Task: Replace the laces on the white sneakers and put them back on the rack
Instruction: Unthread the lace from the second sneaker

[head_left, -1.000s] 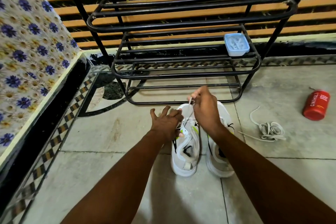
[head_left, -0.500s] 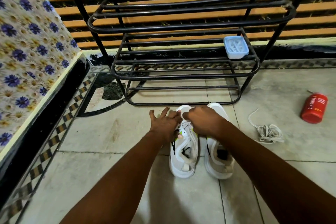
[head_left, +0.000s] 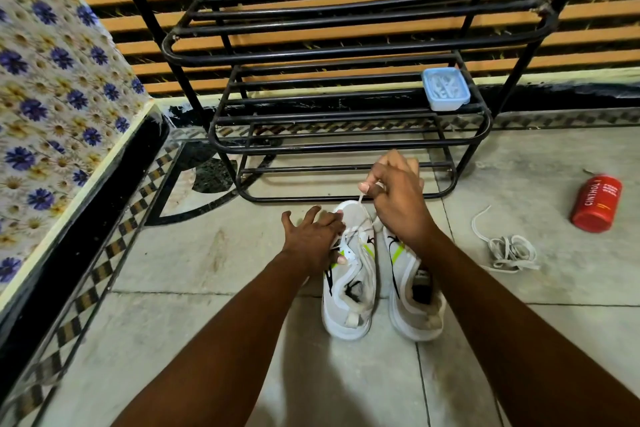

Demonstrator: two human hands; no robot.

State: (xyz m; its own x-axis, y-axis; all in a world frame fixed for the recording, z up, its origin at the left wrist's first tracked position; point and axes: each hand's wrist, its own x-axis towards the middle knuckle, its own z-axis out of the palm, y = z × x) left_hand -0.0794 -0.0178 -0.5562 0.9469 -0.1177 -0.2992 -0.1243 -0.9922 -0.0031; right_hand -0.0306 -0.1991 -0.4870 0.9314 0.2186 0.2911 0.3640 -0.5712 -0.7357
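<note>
grip of the right hand pinches the lace, now raised off the sneaker on the floor, pulling slack through; left hand lies wide, pressing it down. lacing looks barely begun.

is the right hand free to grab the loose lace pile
Probably not yet: the right hand pinches a lace on the left sneaker, though only bare floor separates it from the loose lace pile.

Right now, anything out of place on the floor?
A red bottle lies on its side right of the rack, and a loose lace sits tangled on the tiles near the right sneaker. No spill visible.
</note>
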